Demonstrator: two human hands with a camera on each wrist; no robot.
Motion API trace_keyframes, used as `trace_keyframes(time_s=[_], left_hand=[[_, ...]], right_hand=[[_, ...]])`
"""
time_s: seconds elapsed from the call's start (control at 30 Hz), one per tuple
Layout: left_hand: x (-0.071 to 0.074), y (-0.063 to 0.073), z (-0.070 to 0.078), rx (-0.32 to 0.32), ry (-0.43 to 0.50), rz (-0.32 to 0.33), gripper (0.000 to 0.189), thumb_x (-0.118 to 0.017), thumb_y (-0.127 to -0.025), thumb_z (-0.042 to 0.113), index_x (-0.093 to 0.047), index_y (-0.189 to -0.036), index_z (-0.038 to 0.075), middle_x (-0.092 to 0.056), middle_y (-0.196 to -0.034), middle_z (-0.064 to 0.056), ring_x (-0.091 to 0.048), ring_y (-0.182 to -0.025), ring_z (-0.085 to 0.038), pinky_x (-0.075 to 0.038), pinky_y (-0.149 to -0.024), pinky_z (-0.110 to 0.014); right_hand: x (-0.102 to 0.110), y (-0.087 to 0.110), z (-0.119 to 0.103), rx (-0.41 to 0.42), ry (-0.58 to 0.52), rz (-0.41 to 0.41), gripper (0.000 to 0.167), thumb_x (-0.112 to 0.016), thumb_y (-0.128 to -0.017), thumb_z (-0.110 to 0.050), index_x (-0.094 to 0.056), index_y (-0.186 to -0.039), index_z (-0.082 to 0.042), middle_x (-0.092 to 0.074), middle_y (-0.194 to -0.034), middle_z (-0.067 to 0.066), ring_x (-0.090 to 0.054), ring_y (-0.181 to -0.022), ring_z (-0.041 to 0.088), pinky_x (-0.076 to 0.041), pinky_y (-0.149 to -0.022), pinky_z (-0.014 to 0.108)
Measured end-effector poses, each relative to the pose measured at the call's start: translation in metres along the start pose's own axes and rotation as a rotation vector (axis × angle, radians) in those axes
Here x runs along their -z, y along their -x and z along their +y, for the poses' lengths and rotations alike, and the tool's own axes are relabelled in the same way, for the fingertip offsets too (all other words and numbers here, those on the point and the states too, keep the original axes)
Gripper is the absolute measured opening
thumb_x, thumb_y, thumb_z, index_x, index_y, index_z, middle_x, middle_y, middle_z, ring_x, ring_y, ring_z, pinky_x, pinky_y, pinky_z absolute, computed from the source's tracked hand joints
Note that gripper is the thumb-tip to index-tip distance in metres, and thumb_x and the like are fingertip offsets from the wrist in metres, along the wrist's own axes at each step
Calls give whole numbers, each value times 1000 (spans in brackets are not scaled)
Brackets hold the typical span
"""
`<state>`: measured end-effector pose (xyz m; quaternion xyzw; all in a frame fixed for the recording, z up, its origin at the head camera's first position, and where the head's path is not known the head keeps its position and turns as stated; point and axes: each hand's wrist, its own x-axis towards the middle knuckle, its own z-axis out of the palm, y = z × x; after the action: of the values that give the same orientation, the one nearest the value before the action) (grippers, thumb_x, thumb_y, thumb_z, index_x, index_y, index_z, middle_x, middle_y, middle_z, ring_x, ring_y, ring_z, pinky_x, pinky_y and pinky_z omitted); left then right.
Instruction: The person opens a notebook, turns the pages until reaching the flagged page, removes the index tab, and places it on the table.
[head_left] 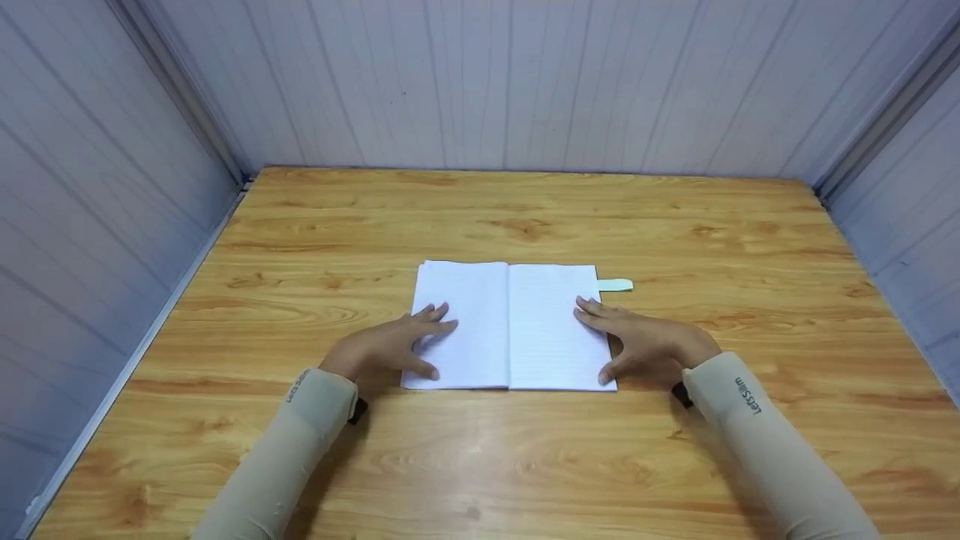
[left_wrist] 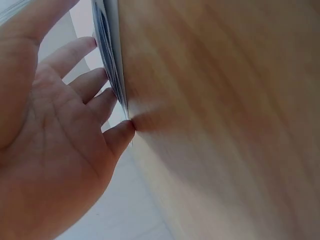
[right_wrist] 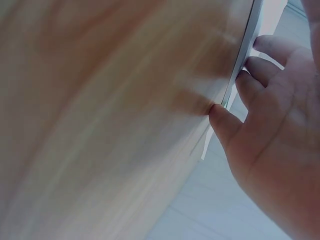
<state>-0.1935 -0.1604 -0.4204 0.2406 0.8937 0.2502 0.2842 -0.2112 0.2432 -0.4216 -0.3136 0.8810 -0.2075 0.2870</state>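
An open notebook (head_left: 480, 337) with pale, lined pages lies flat in the middle of the table. From its right page edge a light green tab (head_left: 616, 285) sticks out. My left hand (head_left: 405, 341) rests on the left page's outer edge, fingers spread. On the opposite outer edge lies my right hand (head_left: 634, 337), also with fingers spread. The left wrist view shows the notebook's page stack (left_wrist: 111, 55) side-on, with the fingertips along it and the little finger at the tabletop. In the right wrist view the fingertips meet the notebook's thin edge (right_wrist: 246, 45).
The wood-grain table (head_left: 480, 217) extends around the notebook on all sides. Pale panelled walls (head_left: 465, 82) enclose its back, left and right. Both forearms wear beige sleeves (head_left: 289, 442) and come in from the near edge.
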Motion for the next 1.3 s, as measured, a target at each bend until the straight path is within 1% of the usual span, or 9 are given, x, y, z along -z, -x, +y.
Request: trace_keyframes(time_s=[0.1,0.27,0.5,0.67,0.9,1.13,1.2,1.3], left_hand=[[3,-1,0,-1,13,-4,83,-74,-84,27,-27,-152,26,0,-163,6,7,-150,-18,-4,-121,-47],[3,0,-1,-9,26,-10,84,-75,-83,25,-27,-152,24,0,-163,5,8,-150,-19,-3,-121,-47],[1,-1,-4,-7,25,-9,85,-75,-82,25,-26,-152,24,1,-162,4,8,-150,-20,-2,-121,-49],[1,-1,-4,-7,33,-6,84,-75,-83,25,-27,-152,25,1,-163,5,8,-150,-20,-2,-121,-49],[1,-2,-3,27,41,-8,84,-75,-83,27,-26,-151,32,1,-161,12,8,-149,-13,-2,-121,-45],[1,-3,-4,34,34,-6,85,-75,-83,26,-26,-151,31,2,-162,11,9,-150,-16,-1,-121,-48],[1,-3,-3,44,34,-7,85,-76,-82,26,-26,-151,32,2,-161,12,9,-150,-15,-2,-121,-47],[1,-2,-3,29,31,-7,85,-76,-82,25,-26,-151,30,1,-162,9,9,-150,-18,-2,-121,-49]], right_hand=[[2,-1,1,4,4,-15,110,-76,-75,-45,-7,-155,-14,8,-163,6,8,-148,36,-4,-118,58],[3,-2,1,-14,11,-28,111,-76,-74,-46,-6,-155,-17,9,-163,2,8,-149,32,-4,-119,55],[2,-3,2,19,-17,-37,113,-78,-73,-42,-7,-155,-11,9,-163,8,8,-149,34,-3,-118,57],[2,-3,3,3,-26,-49,114,-79,-73,-41,-5,-155,-13,12,-162,6,10,-148,34,-1,-118,57],[2,-2,4,-5,-21,-48,114,-78,-73,-44,-4,-155,-15,12,-162,5,11,-148,34,-1,-118,57],[2,-1,2,8,-28,-44,113,-77,-74,-43,-4,-155,-14,13,-162,6,11,-148,36,0,-118,58],[2,-1,2,7,-24,-43,113,-77,-74,-44,-4,-155,-14,12,-162,6,11,-148,36,0,-117,58],[2,-1,2,3,-19,-41,113,-77,-73,-44,-5,-155,-14,12,-162,5,10,-148,35,-1,-118,57]])
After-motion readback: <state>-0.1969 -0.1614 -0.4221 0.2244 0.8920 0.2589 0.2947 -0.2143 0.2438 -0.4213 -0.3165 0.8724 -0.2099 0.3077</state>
